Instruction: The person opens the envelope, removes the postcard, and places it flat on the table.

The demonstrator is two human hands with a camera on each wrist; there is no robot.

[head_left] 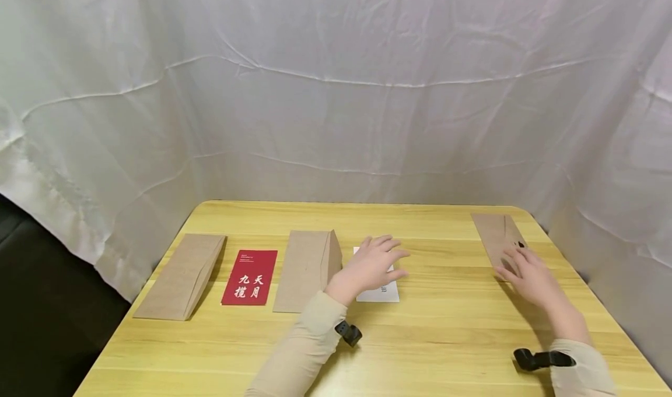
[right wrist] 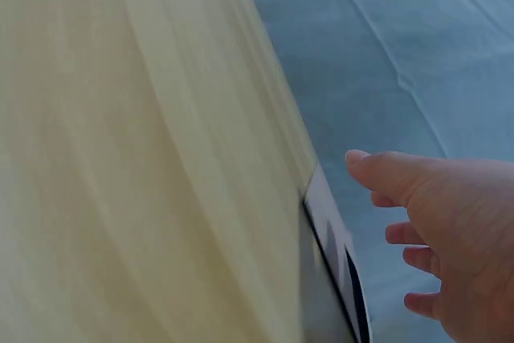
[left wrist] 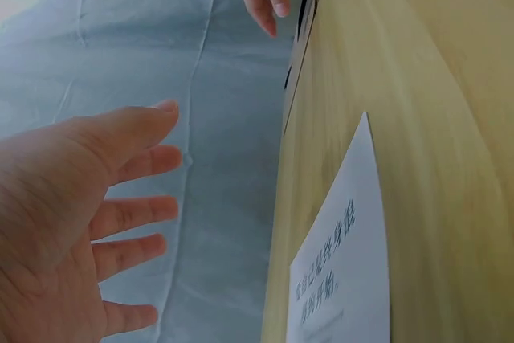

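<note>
My left hand (head_left: 371, 264) is held with fingers spread over a white card (head_left: 379, 295), partly hiding it; the hand is empty. In the left wrist view that card (left wrist: 353, 271) lies on the wood beside the hand (left wrist: 72, 206), dark printed characters facing up. Over at the right, my right hand (head_left: 532, 277) hovers above the near end of a brown paper envelope (head_left: 490, 231) bearing a dark mark. Its fingers bend loosely around nothing. From the right wrist, a gap shows between the hand (right wrist: 450, 238) and the envelope's edge (right wrist: 325, 206).
Left of my left hand stands a brown envelope (head_left: 301, 269) with its side gaping. Beyond it lie a red card (head_left: 249, 277) with white characters and another brown envelope (head_left: 178, 274) at the table's left edge. A pale curtain (head_left: 336, 123) surrounds the wooden table (head_left: 430, 350).
</note>
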